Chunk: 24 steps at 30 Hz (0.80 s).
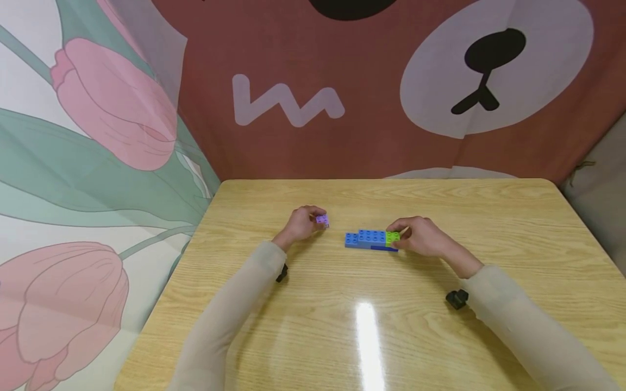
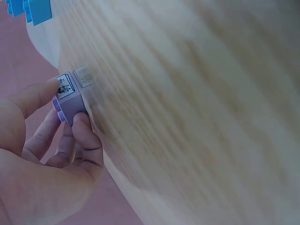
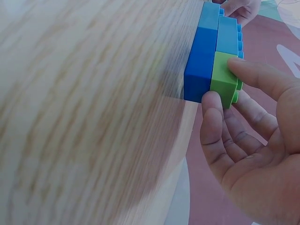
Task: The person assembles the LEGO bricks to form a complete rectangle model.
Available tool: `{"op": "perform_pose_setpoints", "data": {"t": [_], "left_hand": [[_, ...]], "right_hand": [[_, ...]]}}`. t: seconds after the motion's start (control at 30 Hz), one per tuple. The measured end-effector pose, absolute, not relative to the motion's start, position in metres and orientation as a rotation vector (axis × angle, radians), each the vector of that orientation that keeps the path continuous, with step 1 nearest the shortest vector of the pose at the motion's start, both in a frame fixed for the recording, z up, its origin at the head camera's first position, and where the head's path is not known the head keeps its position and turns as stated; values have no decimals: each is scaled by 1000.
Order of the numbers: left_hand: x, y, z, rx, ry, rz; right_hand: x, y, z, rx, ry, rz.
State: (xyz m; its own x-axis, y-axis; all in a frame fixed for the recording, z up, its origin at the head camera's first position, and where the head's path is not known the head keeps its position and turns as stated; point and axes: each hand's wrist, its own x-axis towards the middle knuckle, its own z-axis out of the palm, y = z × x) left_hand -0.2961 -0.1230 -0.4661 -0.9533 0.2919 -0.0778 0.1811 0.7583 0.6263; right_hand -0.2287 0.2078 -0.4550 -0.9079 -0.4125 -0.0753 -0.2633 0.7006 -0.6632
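Note:
A small purple building block [image 1: 322, 220] stands on the table, pinched between thumb and fingers of my left hand [image 1: 301, 223]. In the left wrist view that purple block [image 2: 73, 101] shows a printed picture on one side. To its right lies a joined row of blocks: a dark blue block [image 3: 200, 68] at the bottom, lighter blue blocks [image 1: 371, 237] beside and above it, and a green block [image 1: 393, 238] on top at the right end. My right hand [image 1: 421, 235] grips the green block at that end. A gap separates the purple block from the row.
All the blocks are on a wooden table [image 1: 313, 304], near its far edge. Behind it hangs a brown cloth [image 1: 367, 146] with an animal face, and a flowered cloth [image 1: 117, 108] hangs at the left. Black wrist devices [image 1: 457, 298] sit under both sleeves.

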Motion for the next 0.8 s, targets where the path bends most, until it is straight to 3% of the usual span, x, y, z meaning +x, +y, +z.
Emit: {"op": "perform_pose_setpoints", "data": {"t": [0.8], "left_hand": [[-282,-122,-454,470,2723,1023]], "right_hand": [[-229,207,-456,-575,2715,-971]]}}
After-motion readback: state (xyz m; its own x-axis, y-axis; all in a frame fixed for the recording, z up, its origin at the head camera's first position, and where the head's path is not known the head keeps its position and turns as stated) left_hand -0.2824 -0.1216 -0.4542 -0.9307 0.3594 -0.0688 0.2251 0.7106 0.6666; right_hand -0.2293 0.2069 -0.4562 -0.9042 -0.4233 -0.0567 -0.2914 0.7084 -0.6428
